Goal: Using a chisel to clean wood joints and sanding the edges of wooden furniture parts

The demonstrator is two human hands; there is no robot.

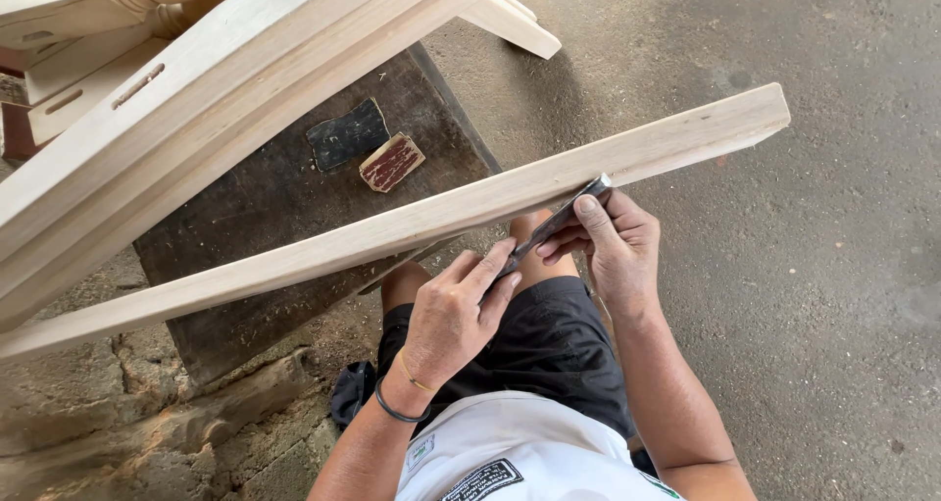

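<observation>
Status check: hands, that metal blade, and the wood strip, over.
Both hands, left and right, grip the metal blade at its ends. Blade lies against the long wood strip. Nothing blocking it.

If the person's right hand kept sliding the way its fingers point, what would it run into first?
The right hand points up-left along the metal blade, whose tip lies against the long wooden rail. It would probably meet that rail's edge first; depth is hard to judge.

Pale, unfinished cream wooden slat point(392, 231); dark grey metal scraper point(554, 225); near-black worn bench point(255, 217) (speckled with light sawdust). At its far edge, black sandpaper piece point(347, 134) beside reddish-brown striped one point(391, 162). Black shorts point(549, 344), white shirt point(510, 447), grey concrete floor point(804, 266).
</observation>
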